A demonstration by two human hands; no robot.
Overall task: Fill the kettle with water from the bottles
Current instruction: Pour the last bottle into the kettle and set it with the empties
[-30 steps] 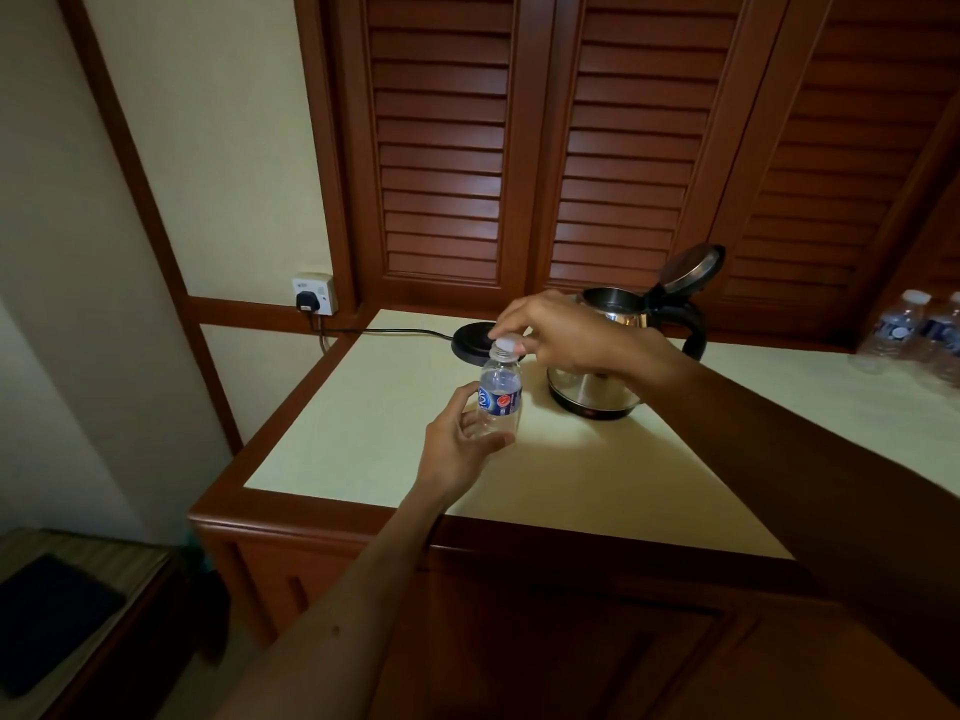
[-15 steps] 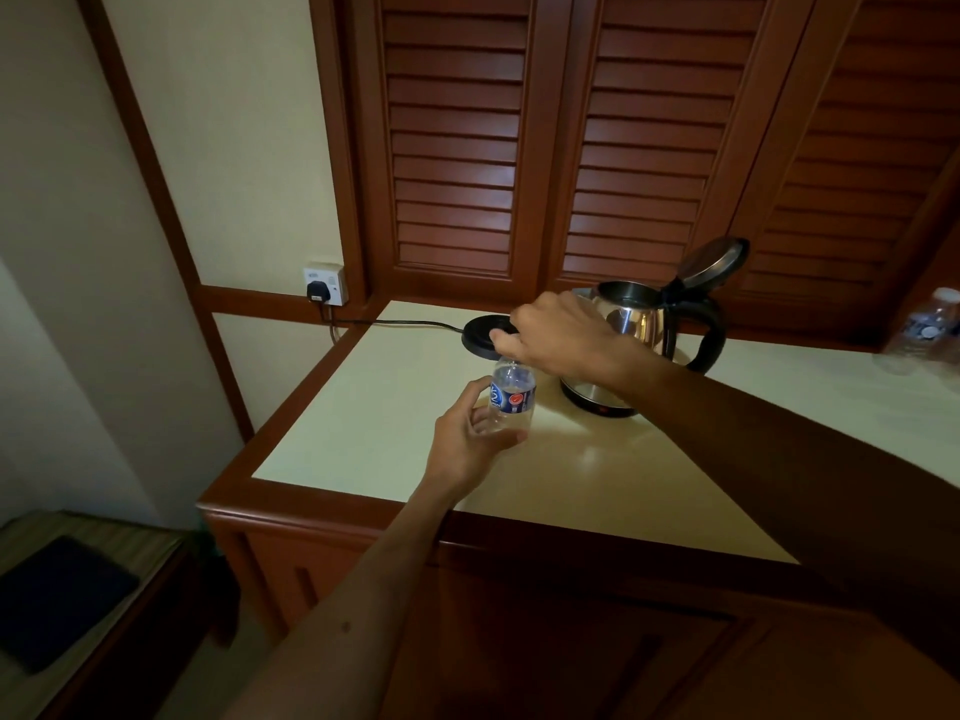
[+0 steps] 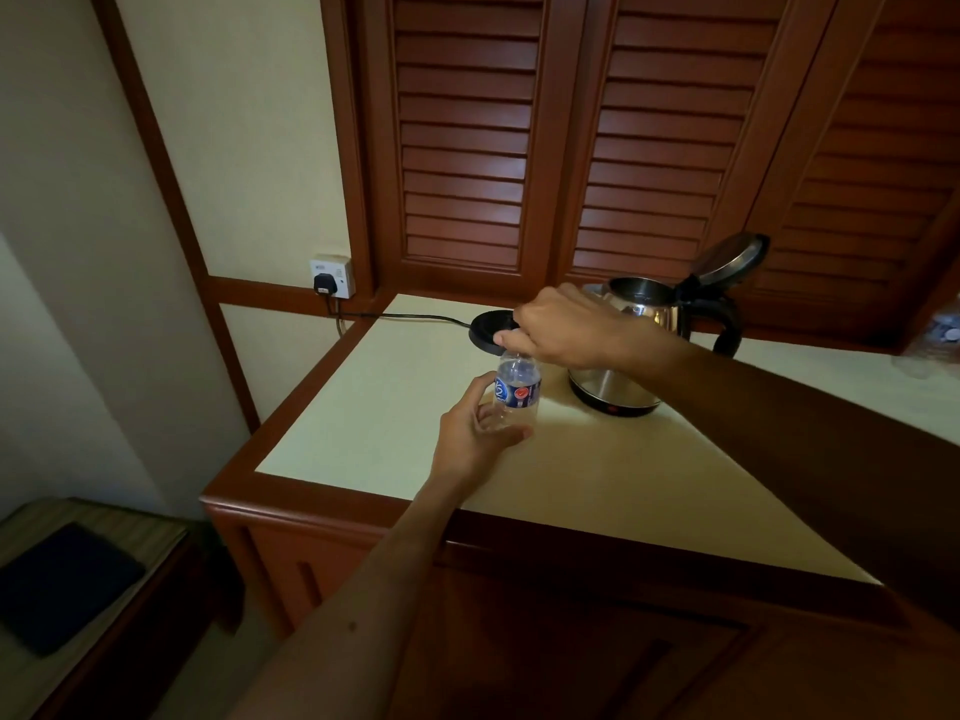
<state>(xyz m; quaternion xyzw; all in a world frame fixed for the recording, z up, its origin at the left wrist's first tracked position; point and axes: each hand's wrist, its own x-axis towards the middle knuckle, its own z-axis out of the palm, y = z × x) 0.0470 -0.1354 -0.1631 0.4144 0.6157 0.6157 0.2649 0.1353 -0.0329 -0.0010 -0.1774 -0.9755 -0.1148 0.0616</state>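
A small clear water bottle [image 3: 516, 389] with a blue label stands on the pale countertop [image 3: 374, 407]. My left hand [image 3: 475, 433] grips its lower body from the left. My right hand [image 3: 566, 330] comes over from the right and its fingers curl round the bottle's cap, which they hide. Just behind and to the right stands a steel kettle [image 3: 634, 345] with a black handle, its lid [image 3: 730, 259] flipped open. The kettle sits on the counter, off its base.
The black kettle base [image 3: 485, 332] lies behind the bottle, its cord running to a wall socket [image 3: 332, 277]. Other bottles [image 3: 943, 335] show dimly at the far right edge. Louvred wooden doors rise behind the counter. A low bench with a dark cushion [image 3: 62, 584] is lower left.
The view has shifted left and down, so the bottles at the right have slid almost out of sight. My right hand has closed lower over the cap, hiding it; the left hand keeps its grip.
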